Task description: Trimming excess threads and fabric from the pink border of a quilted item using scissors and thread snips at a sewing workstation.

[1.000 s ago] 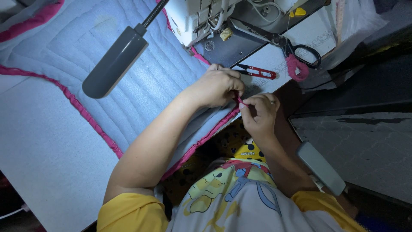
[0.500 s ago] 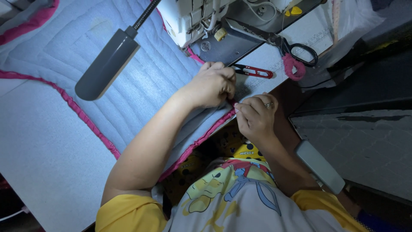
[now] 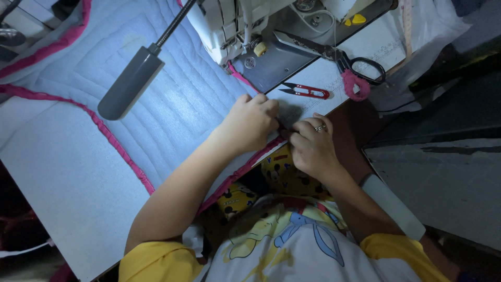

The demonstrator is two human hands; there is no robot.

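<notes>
Between my two hands the pink fabric binding strip (image 3: 245, 169) runs along the near edge of the pale blue quilted cloth (image 3: 172, 112), and that edge is where I am working. My left hand (image 3: 250, 122) lies knuckles up on the quilt with its fingers curled down onto the binding; my right hand (image 3: 312, 146), a ring on one finger, meets it from the other side, fingertips (image 3: 293, 137) pinched closed on the same bit of pink trim. Compared with a second ago, both hands sit closer together and farther from the white sewing machine (image 3: 229, 23), so the pinch now lands right at the table's edge; I judge that I am folding or tidying the binding rather than feeding it. Just beyond my fingers lie small red thread snips (image 3: 308, 91), and farther off large steel scissors with a pink-wrapped handle (image 3: 339, 60). Off to my left hangs a grey lamp head (image 3: 130, 83).
</notes>
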